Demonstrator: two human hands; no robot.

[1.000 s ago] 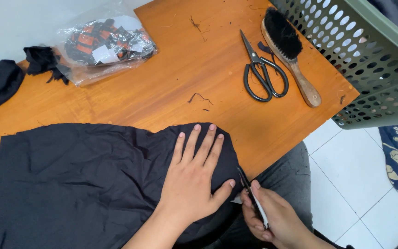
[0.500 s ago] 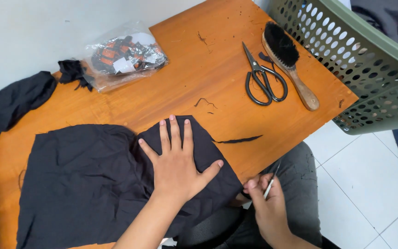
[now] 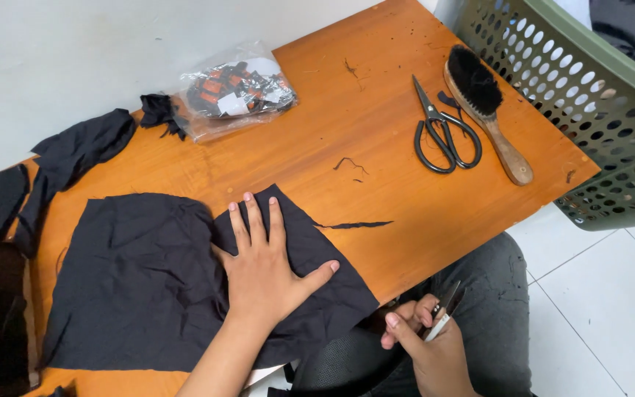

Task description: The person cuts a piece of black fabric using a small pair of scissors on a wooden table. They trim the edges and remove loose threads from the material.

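Left hand [image 3: 262, 276] flat on black cloth [image 3: 141, 287]; right hand [image 3: 431, 345] grips seemingly small snips [image 3: 444, 309], half hidden.

Bare forearms, no sleeves; dark grey trousers [image 3: 490, 309] w/ small pale specks

One large black cloth [image 3: 148, 279], one pair of scissors [image 3: 442, 132], one brush [image 3: 483, 103], one plastic bag [image 3: 233, 88], one basket [image 3: 589, 110], two hands.

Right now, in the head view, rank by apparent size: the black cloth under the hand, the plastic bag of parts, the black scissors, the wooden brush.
1. black cloth, by far the largest.
2. plastic bag.
3. wooden brush and black scissors: close in size; the brush looks slightly longer, so ranking them is unsure.
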